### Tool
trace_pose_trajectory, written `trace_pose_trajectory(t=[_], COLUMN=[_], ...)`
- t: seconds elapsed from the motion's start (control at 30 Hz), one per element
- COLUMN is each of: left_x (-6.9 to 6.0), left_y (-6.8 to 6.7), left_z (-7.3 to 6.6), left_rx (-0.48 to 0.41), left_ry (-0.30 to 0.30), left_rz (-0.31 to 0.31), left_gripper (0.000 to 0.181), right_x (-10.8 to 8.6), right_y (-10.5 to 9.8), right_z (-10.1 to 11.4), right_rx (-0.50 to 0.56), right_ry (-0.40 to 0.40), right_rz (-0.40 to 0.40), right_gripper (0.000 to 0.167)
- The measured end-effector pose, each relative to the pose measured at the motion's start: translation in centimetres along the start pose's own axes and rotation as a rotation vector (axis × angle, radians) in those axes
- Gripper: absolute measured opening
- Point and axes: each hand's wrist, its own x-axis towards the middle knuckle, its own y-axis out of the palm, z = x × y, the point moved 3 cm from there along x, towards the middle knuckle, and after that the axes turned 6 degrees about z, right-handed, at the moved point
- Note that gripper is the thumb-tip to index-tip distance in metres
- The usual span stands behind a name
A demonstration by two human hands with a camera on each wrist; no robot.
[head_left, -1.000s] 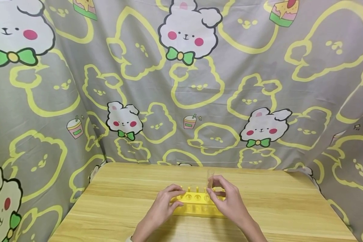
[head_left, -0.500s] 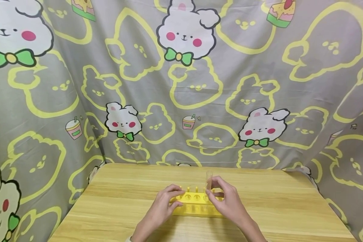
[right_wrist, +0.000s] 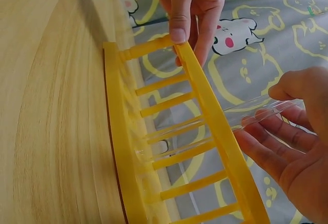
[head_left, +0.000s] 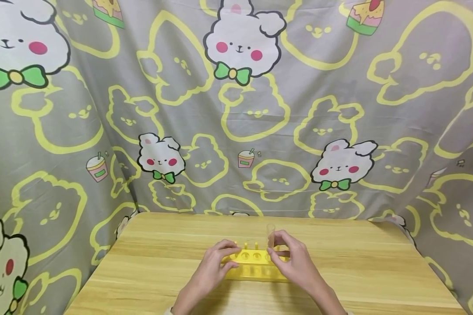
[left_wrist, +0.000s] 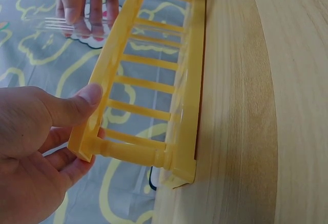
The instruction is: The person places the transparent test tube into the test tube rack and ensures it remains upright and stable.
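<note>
A yellow test tube rack (head_left: 252,274) stands upright on the table, with a row of round holes in its top and short pegs behind them. My left hand (head_left: 213,264) grips the rack's left end, thumb and fingers on the top plate's edge. A clear test tube (head_left: 270,235) stands nearly upright in a hole right of the middle. My right hand (head_left: 297,258) holds its upper part between thumb and fingers. In the right wrist view, the tube (right_wrist: 251,111) passes through the top plate and down between the bars toward the base. The rack's right end is partly behind my right hand.
The wood-grain table (head_left: 153,262) extends on both sides of the rack. A grey curtain (head_left: 205,118) with yellow outlines and white rabbits hangs behind the table and along both sides.
The test tube's top has sunk slightly and shifted a little left, my right hand moving with it. My left hand stays on the rack. The head view has shifted very slightly.
</note>
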Motion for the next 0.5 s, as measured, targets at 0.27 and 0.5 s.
trace_pose_trajectory(t=[0.27, 0.5], left_x=[-0.2, -0.42], left_y=[-0.18, -0.23], left_z=[0.11, 0.12], left_rx=[0.012, 0.017], left_ry=[-0.003, -0.021], left_rz=[-0.001, -0.002], left_gripper=[0.037, 0.037], right_x=[0.22, 0.36], right_y=[0.13, 0.34], right_z=[-0.2, -0.44], right_rx=[0.029, 0.037], right_ry=[0.015, 0.004], right_rz=[0.004, 0.031], right_gripper=[0.028, 0.025])
